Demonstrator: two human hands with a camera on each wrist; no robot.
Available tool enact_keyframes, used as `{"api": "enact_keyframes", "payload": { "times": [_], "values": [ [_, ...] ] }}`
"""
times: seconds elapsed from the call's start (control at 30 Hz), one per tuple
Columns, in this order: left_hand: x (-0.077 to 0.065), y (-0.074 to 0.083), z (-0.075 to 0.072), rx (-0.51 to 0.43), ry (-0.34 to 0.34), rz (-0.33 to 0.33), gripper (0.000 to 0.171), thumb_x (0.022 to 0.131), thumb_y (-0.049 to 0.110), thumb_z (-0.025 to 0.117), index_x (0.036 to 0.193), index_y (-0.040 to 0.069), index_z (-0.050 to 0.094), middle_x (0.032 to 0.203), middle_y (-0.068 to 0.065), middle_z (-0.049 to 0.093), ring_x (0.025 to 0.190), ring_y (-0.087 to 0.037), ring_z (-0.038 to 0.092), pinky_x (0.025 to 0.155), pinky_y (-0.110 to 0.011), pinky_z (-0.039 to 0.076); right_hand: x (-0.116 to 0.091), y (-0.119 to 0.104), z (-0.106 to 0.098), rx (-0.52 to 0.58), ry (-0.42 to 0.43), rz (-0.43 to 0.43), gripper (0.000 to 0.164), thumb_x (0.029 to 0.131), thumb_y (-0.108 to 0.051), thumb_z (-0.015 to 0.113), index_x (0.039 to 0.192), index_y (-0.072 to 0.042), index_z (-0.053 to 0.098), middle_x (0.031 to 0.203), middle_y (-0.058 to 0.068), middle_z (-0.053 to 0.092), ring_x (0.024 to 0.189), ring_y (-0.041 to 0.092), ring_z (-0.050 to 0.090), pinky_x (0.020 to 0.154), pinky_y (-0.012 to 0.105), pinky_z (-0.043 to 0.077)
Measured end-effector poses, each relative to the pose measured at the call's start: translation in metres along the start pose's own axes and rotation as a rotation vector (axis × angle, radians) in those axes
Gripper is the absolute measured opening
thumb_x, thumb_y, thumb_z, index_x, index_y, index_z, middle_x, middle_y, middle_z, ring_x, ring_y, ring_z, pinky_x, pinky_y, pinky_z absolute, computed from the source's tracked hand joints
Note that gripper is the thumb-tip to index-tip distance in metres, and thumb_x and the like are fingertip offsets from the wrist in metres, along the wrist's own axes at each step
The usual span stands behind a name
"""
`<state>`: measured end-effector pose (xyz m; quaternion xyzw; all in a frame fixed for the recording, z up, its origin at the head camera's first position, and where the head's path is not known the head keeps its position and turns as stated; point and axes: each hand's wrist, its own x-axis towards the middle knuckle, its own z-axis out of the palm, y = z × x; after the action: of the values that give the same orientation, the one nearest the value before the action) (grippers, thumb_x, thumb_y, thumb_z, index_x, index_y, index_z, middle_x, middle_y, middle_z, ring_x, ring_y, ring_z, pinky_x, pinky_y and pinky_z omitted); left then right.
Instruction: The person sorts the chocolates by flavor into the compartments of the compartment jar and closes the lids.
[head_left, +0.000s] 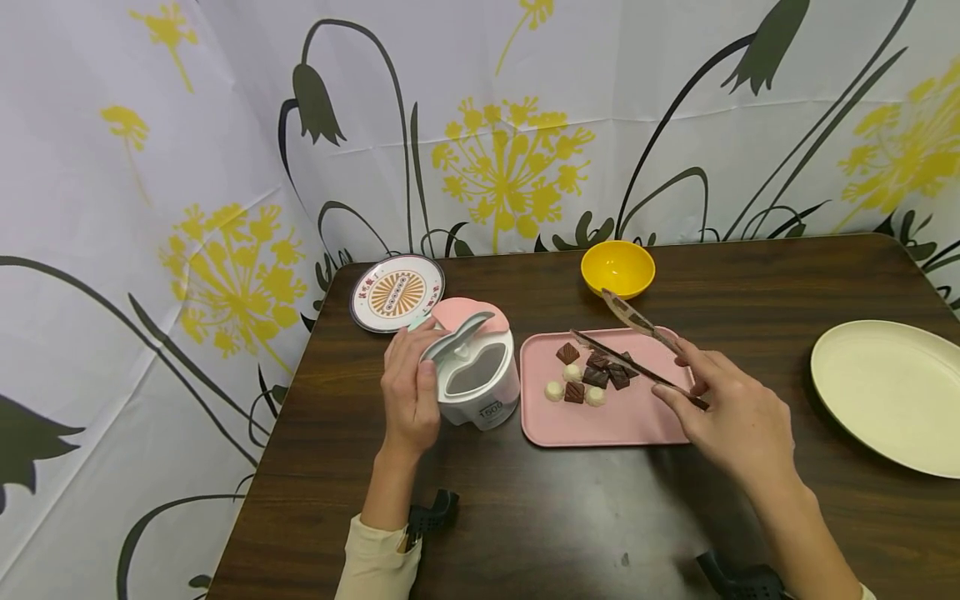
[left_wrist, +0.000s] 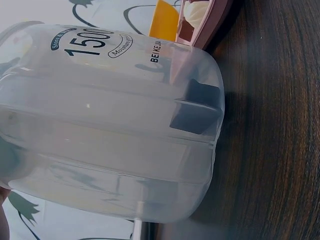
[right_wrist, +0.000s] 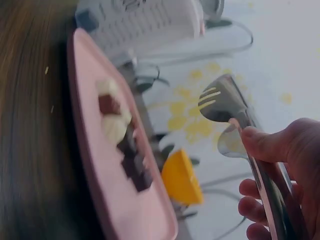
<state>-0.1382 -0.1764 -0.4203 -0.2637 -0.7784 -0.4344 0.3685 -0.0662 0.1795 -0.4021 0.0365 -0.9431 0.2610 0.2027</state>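
My left hand [head_left: 411, 387] grips the side of a clear plastic storage container [head_left: 491, 408] marked 1500, near its top. Its grey-green flap [head_left: 468, 329] stands raised over the opening, beside a pink part of the lid [head_left: 472, 312]. Through the wall, the left wrist view shows dark pieces [left_wrist: 197, 107] at the bottom. My right hand [head_left: 738, 417] holds metal tongs [right_wrist: 260, 165], their ends apart with nothing between them. The tongs reach over a pink tray [head_left: 630, 425], where dark chocolates [head_left: 596, 377] and white chocolates [head_left: 553, 391] lie in a cluster.
Behind the tray stands a yellow bowl [head_left: 618, 267]. A patterned plate [head_left: 397, 292] lies at the back left, behind the container. At the right is a large cream plate [head_left: 892, 392]. A floral cloth [head_left: 510, 150] hangs along the table's back edge.
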Motion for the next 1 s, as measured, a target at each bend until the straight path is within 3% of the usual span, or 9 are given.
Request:
{"api": "enact_keyframes", "payload": {
  "times": [0.17,0.37,1.0],
  "values": [
    [0.0,0.0,0.0,0.003,-0.001,-0.002,0.037,0.093,0.017,0.037,0.109,0.004,0.068,0.108,-0.008,0.069,0.12,-0.032,0.057,0.109,-0.056,0.022,-0.005,0.022,0.0,-0.048,-0.06,0.144,0.061,0.081,-0.039,0.078,0.133,-0.013,0.061,0.08,0.002,0.064,0.063,0.024,0.058,0.052,0.044,0.037],
    [-0.001,0.0,0.0,0.004,0.0,-0.005,0.037,0.093,0.016,0.037,0.109,0.004,0.068,0.107,-0.008,0.069,0.12,-0.032,0.057,0.11,-0.057,0.021,-0.011,0.036,0.006,-0.08,-0.135,0.219,0.061,0.083,-0.046,0.073,0.133,-0.013,0.061,0.078,0.001,0.06,0.061,0.027,0.056,0.05,0.045,0.037],
    [-0.001,-0.001,0.0,0.005,-0.005,-0.008,0.037,0.093,0.016,0.037,0.109,0.004,0.068,0.108,-0.008,0.069,0.12,-0.032,0.057,0.11,-0.057,0.021,-0.016,0.044,0.016,-0.091,-0.198,0.239,0.063,0.083,-0.047,0.072,0.132,-0.007,0.061,0.075,0.003,0.058,0.057,0.023,0.05,0.047,0.04,0.036]
  ]
}}
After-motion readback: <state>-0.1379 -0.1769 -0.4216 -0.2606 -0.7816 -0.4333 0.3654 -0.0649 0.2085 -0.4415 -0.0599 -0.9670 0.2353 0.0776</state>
